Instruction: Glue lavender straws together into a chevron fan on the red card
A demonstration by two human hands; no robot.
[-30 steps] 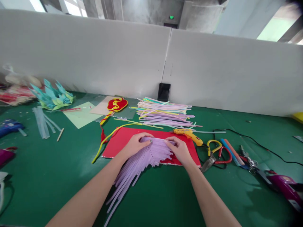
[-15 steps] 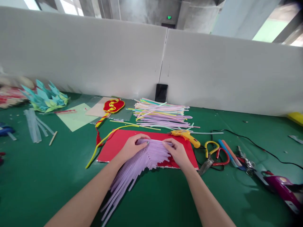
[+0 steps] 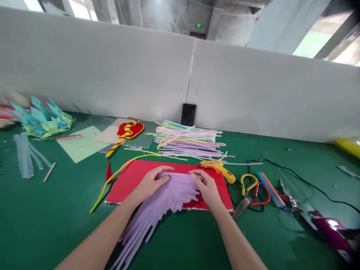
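A fan of lilac straws (image 3: 165, 197) lies on a red sheet (image 3: 128, 180) on the green table, its long ends trailing toward me. My left hand (image 3: 150, 182) rests on the fan's upper left, fingers bent down onto the straws. My right hand (image 3: 206, 187) presses the upper right of the fan, fingers curled onto the straw ends. A yellow straw (image 3: 112, 178) curves along the sheet's left edge.
A pile of pastel straws (image 3: 188, 140) lies behind the sheet. A yellow glue gun (image 3: 218, 168), scissors (image 3: 247, 191), coloured sticks (image 3: 267, 183) and a purple tool (image 3: 334, 230) lie right. Left are a red-yellow ornament (image 3: 128, 129), pale green paper (image 3: 81, 142), teal paper shapes (image 3: 42, 120), clear sticks (image 3: 25, 159). White partition behind.
Both hands stay pressed on the lilac straw fan. The view has swung a little to the right and tipped up, so everything sits lower and further left in the picture.
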